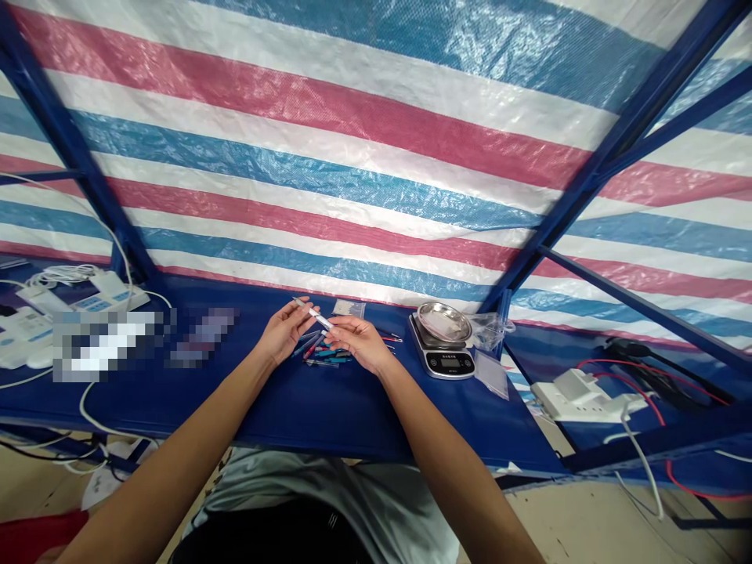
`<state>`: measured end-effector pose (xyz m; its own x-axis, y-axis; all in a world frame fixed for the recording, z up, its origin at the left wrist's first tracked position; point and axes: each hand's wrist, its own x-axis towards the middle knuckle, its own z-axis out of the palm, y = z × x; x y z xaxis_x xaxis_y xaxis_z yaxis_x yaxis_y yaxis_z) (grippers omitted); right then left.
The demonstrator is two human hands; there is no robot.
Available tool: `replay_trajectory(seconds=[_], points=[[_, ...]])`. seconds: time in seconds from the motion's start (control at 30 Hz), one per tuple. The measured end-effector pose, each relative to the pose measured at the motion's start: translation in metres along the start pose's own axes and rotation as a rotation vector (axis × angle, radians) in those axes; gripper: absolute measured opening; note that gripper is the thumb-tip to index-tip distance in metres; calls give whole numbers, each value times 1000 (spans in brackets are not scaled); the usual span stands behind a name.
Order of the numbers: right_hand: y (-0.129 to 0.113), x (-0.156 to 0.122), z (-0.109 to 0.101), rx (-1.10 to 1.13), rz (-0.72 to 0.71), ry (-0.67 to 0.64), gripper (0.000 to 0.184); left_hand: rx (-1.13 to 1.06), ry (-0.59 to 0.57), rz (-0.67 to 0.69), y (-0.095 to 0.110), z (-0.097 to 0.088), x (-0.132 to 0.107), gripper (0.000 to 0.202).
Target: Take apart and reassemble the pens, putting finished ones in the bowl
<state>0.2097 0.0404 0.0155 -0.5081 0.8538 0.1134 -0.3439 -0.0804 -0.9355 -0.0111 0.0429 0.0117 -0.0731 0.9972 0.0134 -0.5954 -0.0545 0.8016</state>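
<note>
A slim white pen (318,316) is held level between my two hands, above the blue table. My left hand (286,332) pinches its upper left end, and my right hand (357,341) grips the lower right end with thumb and fingers. Below and behind the hands lies a loose pile of pens (329,354), in blue, teal, red and dark colours. Part of the pile is hidden by my right hand. Just beyond the pen, a small clear plastic bag (348,309) with pale contents lies flat.
Right of the pile stands a digital scale (449,363) with a round metal tray (444,322). Clear plastic bags (491,374) lie beside it. A white power strip (581,398) with red and white cables sits far right; chargers and cables (88,294) crowd the left. A striped tarp (329,180) hangs behind.
</note>
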Motion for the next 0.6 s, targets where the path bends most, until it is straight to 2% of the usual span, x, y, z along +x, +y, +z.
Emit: replay_trajectory(seconds=[0.1, 0.2, 0.27, 0.33, 0.4, 0.47, 0.53, 0.6], points=[[-2, -2, 1, -44, 24, -31, 51, 28, -15, -38, 3, 1, -2, 28], [-5, -4, 3, -105, 33, -92, 51, 36, -5, -2, 7, 0, 2, 37], [-6, -4, 4, -151, 38, -90, 49, 58, 63, 74, 12, -6, 6, 44], [-7, -3, 2, -165, 43, -33, 46, 177, 164, 166, 18, -15, 11, 51], [-8, 0, -1, -151, 30, 42, 44, 445, 245, 239, 27, -28, 14, 57], [-8, 4, -7, -149, -6, 117, 44, 830, 301, 286, 34, -41, 14, 55], [-8, 8, -15, -190, -49, 206, 44, 1189, 292, 304, 37, -51, 15, 47], [-7, 11, -25, -316, -96, 318, 41, 1423, 226, 326, 34, -58, 15, 40]])
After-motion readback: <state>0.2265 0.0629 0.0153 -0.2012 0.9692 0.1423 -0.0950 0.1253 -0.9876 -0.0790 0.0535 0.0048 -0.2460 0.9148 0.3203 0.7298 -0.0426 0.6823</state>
